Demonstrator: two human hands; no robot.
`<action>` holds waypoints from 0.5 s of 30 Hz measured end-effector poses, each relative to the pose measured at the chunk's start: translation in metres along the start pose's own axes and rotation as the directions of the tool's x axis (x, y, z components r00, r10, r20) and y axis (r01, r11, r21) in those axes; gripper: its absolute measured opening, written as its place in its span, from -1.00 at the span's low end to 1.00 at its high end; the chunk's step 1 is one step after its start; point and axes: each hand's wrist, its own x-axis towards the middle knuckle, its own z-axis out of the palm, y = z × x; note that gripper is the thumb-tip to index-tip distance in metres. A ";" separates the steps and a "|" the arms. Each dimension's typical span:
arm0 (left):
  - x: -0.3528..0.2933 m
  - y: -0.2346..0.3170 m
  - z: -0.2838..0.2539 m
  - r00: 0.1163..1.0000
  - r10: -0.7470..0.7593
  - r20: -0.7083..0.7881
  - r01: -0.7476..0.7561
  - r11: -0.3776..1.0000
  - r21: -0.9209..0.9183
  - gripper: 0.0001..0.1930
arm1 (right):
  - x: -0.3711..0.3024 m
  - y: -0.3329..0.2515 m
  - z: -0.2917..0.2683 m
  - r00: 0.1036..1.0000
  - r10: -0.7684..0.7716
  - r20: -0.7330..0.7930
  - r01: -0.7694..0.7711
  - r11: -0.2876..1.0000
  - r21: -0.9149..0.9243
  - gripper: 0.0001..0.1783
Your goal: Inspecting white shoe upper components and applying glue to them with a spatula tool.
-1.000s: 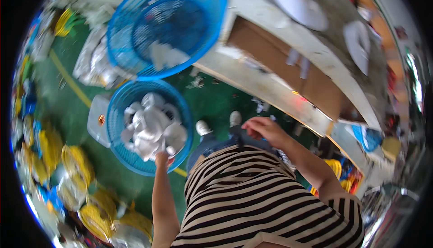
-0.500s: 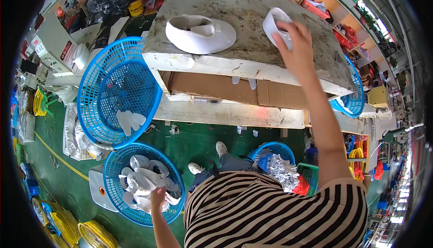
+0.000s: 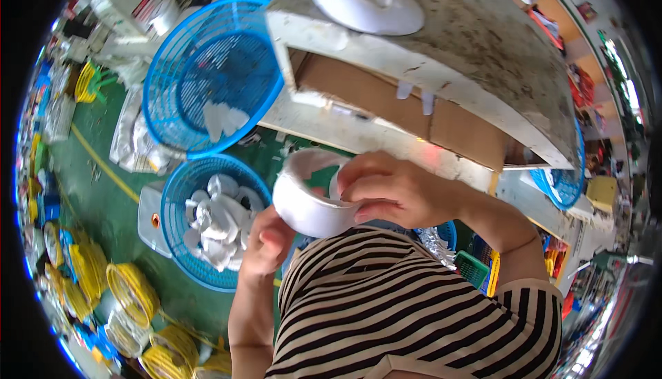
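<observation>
In front of my striped shirt I hold a white shoe upper, its ring-like opening tipped upward. My right hand pinches its right rim, with fingers reaching into the opening. At its lower left edge is my left hand, thumb up and fingers partly hidden behind the upper. A second white shoe upper rests on the stained worktable. Below and to the left, a round blue basket holds a heap of white uppers.
A larger blue basket with a few white pieces stands against the table's left end. A cardboard-lined shelf opens under the tabletop. Yellow baskets sit at the lower left, a green basket at my right side.
My right hand has brought the right-hand upper off the table to my front. My left hand has risen from the blue basket to meet it. The view has shifted.
</observation>
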 end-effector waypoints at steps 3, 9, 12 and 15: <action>0.005 -0.021 -0.001 0.962 -0.077 -0.261 0.047 0.992 -0.120 -0.58 | -0.011 0.041 0.041 0.992 0.124 0.023 -0.124 0.992 0.027 -0.73; 0.010 -0.041 -0.010 0.939 -0.136 -0.316 -0.008 0.909 -0.416 -0.73 | -0.016 0.052 0.045 0.974 0.165 -0.153 -0.155 0.985 0.077 -0.54; 0.010 -0.035 -0.013 0.962 -0.087 -0.258 -0.023 0.917 -0.398 -0.74 | -0.022 0.049 0.044 0.926 0.148 -0.348 -0.127 0.988 0.084 -0.48; 0.009 -0.034 -0.017 0.989 -0.025 -0.145 -0.031 0.929 -0.369 -0.75 | -0.030 0.049 0.042 0.956 0.031 -0.291 -0.065 0.992 -0.106 -0.50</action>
